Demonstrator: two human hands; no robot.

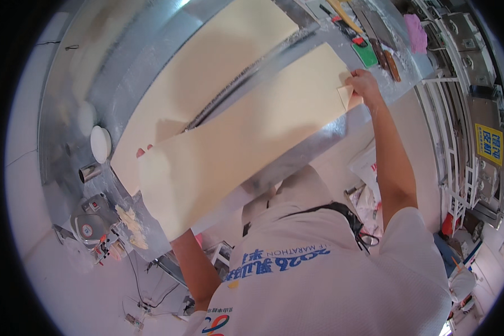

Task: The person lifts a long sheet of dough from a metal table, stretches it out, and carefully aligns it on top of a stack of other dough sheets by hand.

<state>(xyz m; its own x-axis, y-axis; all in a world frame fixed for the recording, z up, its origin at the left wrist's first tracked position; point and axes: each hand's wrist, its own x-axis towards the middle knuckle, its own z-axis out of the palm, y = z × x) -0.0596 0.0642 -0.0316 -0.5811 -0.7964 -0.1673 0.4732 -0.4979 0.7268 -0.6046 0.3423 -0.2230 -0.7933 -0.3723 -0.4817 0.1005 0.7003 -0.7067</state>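
A long pale sheet of dough point(246, 134) is lifted over a floured steel table point(123, 61). My right hand point(363, 84) pinches its far right corner, which folds over the fingers. My left hand point(144, 151) is under the sheet's left end, with only fingertips showing past the edge. A second pale dough sheet point(207, 61) lies flat on the table behind the lifted one.
A round white dough ball point(101, 143) and a small metal cup point(88, 172) sit at the table's left. Dough scraps point(131, 224) lie beside a small machine point(92, 224). Tools and a green scraper point(364, 53) lie at the far right; metal racks point(476, 84) stand beyond.
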